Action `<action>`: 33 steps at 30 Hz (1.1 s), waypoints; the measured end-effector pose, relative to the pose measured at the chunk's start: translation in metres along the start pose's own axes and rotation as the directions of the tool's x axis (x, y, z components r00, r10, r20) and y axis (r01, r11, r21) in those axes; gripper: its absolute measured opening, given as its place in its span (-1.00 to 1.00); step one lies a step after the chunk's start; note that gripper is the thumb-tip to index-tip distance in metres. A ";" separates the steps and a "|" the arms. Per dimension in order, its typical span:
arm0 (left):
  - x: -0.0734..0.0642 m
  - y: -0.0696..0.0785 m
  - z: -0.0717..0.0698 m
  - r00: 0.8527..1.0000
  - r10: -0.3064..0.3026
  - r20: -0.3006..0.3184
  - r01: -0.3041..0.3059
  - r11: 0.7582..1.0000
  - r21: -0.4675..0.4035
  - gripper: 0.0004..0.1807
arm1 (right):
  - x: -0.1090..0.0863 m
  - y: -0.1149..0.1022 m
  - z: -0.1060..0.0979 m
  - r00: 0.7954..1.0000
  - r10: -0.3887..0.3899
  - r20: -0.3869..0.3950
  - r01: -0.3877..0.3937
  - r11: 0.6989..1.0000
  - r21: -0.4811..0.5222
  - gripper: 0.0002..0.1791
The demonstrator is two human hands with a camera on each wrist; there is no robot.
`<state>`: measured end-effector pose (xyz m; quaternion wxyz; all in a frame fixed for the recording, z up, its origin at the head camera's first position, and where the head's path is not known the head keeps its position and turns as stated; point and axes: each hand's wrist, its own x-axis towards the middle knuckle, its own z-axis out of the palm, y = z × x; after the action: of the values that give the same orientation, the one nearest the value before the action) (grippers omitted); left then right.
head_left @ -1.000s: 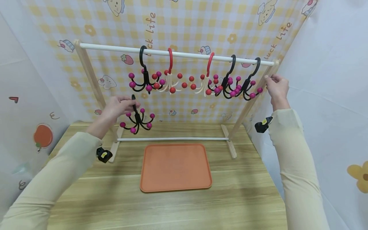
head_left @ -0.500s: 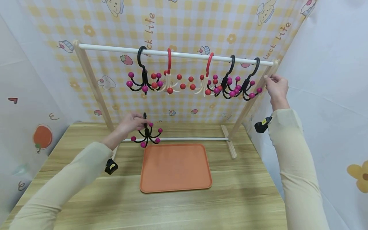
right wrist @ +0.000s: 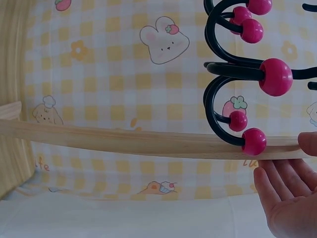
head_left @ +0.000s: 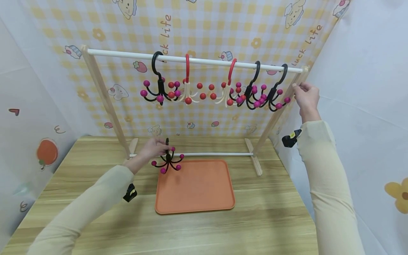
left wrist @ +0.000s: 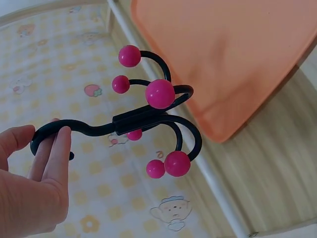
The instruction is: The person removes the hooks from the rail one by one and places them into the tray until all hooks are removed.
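Observation:
My left hand (head_left: 154,148) pinches a black claw hanger (head_left: 168,158) by its hook, thumb on one side and fingers on the other. Pink balls tip the hanger's curved arms, as the left wrist view shows. It overlaps the back left corner of the orange tray (head_left: 197,187) in the head view. My right hand (head_left: 307,99) grips the right wooden post (right wrist: 148,144) of the rack near its top, with the thumb and fingers on opposite sides. Beside that hand, a black claw hanger (head_left: 272,94) hangs from the white top bar (head_left: 127,54).
Also on the bar hang two more black claw hangers, one at the left (head_left: 160,86) and one at the right (head_left: 249,92), and two red-and-white ones between them. A white lower bar (head_left: 216,154) crosses behind the tray. The rack's feet stand on the wooden table (head_left: 204,230).
My left hand has carried the black claw hanger down and to the right, from left of the tray to its back left corner. My right hand stays on the post.

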<state>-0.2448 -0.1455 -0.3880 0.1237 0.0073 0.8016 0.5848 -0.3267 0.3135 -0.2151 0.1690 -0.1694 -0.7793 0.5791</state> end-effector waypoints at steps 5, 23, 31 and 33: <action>0.003 -0.012 0.010 1.000 -0.022 0.002 0.022 1.000 0.010 -0.76 | 0.053 0.032 -0.010 1.000 -0.013 0.024 0.012 0.998 0.068 -0.60; 0.012 -0.033 0.026 0.999 -0.048 -0.024 0.049 0.999 0.013 -0.75 | 0.103 0.061 -0.011 1.000 -0.007 0.003 0.006 0.994 0.105 -0.57; 0.009 -0.038 0.027 0.998 -0.065 -0.021 0.065 0.998 0.005 -0.81 | 0.038 0.025 -0.004 1.000 -0.017 -0.018 0.018 0.999 0.050 -0.59; 0.008 -0.039 0.027 0.998 -0.068 -0.019 0.068 0.998 0.006 -0.79 | 0.023 0.016 -0.002 1.000 -0.024 -0.013 0.024 1.000 0.013 -0.55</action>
<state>-0.2414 -0.1312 -0.4339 0.1358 -0.0249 0.8044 0.5778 -0.3448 0.3306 -0.2285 0.1820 -0.1627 -0.7764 0.5811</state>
